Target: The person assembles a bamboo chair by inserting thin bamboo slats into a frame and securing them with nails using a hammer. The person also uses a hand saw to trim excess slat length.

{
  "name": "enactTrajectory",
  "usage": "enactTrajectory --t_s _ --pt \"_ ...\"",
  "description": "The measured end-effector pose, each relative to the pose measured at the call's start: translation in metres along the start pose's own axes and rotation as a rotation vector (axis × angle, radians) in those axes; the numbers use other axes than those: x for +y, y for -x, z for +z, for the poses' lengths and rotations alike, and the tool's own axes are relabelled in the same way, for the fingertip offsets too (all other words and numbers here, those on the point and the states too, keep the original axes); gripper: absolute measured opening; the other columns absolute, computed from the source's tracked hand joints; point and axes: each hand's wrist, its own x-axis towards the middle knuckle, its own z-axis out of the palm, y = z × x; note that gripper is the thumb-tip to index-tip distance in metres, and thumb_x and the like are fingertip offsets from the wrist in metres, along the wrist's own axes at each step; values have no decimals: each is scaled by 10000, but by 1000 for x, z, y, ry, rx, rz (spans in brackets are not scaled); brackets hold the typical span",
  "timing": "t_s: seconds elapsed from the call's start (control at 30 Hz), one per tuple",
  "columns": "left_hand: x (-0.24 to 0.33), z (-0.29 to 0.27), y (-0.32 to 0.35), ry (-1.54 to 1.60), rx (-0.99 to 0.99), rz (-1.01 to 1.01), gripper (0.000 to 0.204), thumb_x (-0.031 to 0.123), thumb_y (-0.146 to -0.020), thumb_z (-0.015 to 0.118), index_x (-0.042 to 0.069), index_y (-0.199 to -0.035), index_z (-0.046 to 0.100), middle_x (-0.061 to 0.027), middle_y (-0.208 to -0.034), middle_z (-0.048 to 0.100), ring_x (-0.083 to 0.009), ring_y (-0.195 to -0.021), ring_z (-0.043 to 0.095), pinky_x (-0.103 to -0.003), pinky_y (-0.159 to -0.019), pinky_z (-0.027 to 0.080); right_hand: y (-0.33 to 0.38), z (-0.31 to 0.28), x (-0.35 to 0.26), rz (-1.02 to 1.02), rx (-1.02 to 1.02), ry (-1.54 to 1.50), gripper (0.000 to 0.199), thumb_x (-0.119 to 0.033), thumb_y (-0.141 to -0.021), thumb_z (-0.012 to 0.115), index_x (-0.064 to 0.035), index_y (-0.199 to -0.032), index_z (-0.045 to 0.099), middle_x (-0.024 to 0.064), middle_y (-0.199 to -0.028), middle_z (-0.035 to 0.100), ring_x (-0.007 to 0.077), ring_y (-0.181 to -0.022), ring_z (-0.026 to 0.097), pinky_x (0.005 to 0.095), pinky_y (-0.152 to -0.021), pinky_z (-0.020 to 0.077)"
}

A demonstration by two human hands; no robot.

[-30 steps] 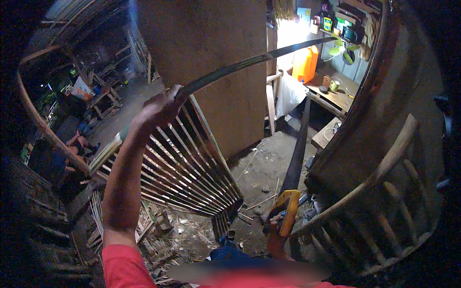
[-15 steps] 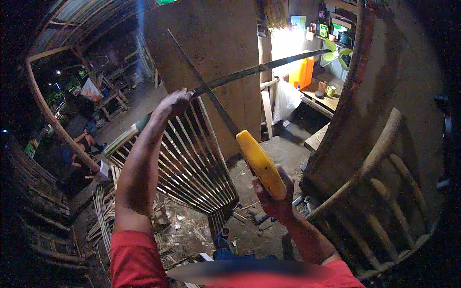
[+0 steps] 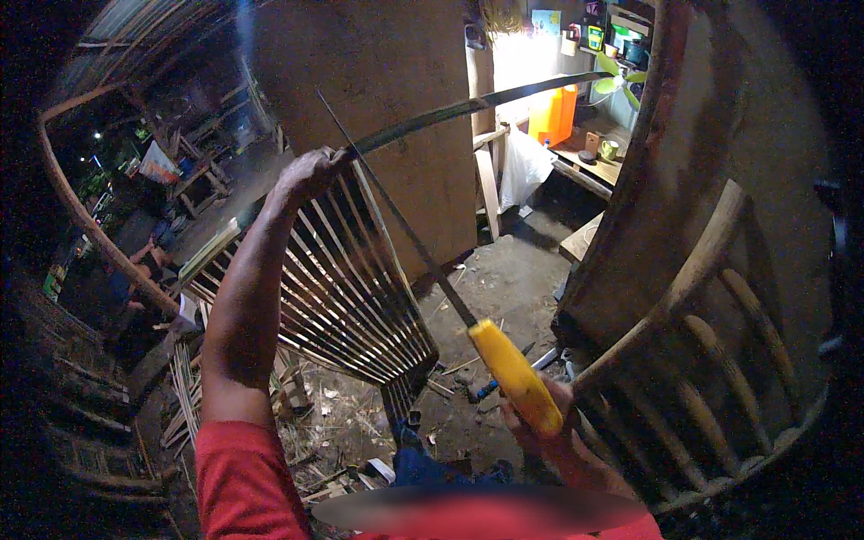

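My right hand [image 3: 565, 401] is wrapped round the yellow handle of a hand saw [image 3: 506, 364]. Its long narrow blade slants up and left, crossing a long dark strip, perhaps bamboo, [image 3: 468, 106] just right of my left hand [image 3: 310, 173]. That hand is closed on the near end of the strip, from which it stretches away to the upper right. Below the left hand stands a fan-shaped slatted panel [image 3: 364, 261], wide at the top and narrow at the foot. Whether the left fingers also touch the panel's top corner I cannot tell.
A curved wooden railing [image 3: 684, 283] stands at the right. Behind the strip rises a brown board wall [image 3: 396, 54]. Cut sticks [image 3: 184, 387] and scraps litter the ground. Past a doorway are an orange container [image 3: 553, 115] and a green-bladed fan [image 3: 619, 81]. A person [image 3: 148, 261] sits at far left.
My right hand has drawn the saw down and to the right, so less blade sticks out beyond the strip. The left hand keeps its hold; the whole view has shifted slightly.
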Motion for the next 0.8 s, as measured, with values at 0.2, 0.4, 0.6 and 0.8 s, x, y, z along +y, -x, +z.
enactTrajectory --t_s 0.2,0.4,0.6,0.8 --pt "28 -4 18 -325 82 -115 709 674 -983 313 62 -1125 641 -204 -1147 689 -416 -1121 625 -515 -935 481 -150 77 -1 -723 -4 421 212 -117 -837 685 1 -1008 642 104 -799 647 213 -700 646 359 -630 517" --pt "48 -9 33 -279 99 -157 663 637 -1013 280 72 -1188 581 -217 -1179 668 -413 -1148 616 -523 -945 475 -143 69 6 -524 -52 167 226 -126 -833 692 16 -1000 633 122 -805 654 181 -695 636 335 -652 516" --pt "68 -11 53 -306 122 170 456 418 -945 596 62 -1229 568 -214 -1134 680 -408 -1101 644 -503 -935 507 -77 43 14 -591 -22 538 339 -196 -845 711 -34 -1141 669 133 -937 706 253 -797 710 352 -705 565" --pt "77 -9 66 -490 154 -92 329 212 -857 679 134 -1172 624 -167 -1070 712 -396 -1045 671 -520 -865 543 -208 121 -27 -668 22 143 172 -143 -846 691 -11 -872 582 102 -777 613 207 -614 564 356 -571 471"
